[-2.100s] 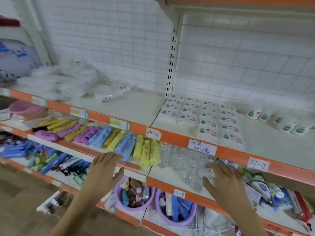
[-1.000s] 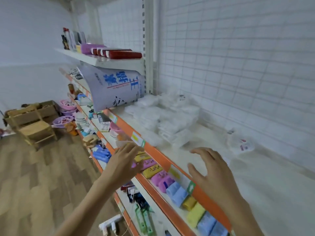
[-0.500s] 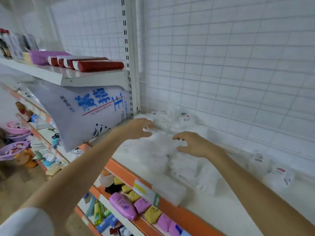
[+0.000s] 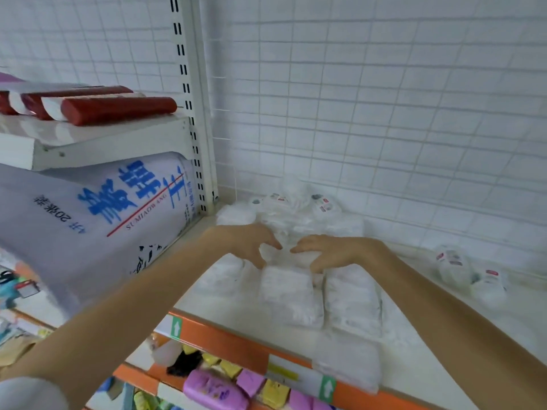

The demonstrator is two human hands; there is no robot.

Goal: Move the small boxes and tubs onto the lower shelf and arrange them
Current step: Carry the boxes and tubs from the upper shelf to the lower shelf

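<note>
Both hands reach over the white shelf with the orange front edge; the left hand and the right hand sit close together, index fingertips nearly meeting; the fingers of each hand are spread and bent downward, curved over a white wrapped pack that lies directly beneath and between them; whether the fingers actually clamp this pack cannot be determined, as the image is soft there. Just nearer than the fingers lie two further white packs side by side, with another pack at the shelf edge; beyond the fingers, against the wire-grid back panel, small white tubs with red-marked labels are heaped; well to the right of the right-hand fingers lie two more labelled tubs. To the left of the left-hand fingers, past the slotted upright, a large white sack with blue lettering lies under an upper shelf carrying red tubes.
</note>
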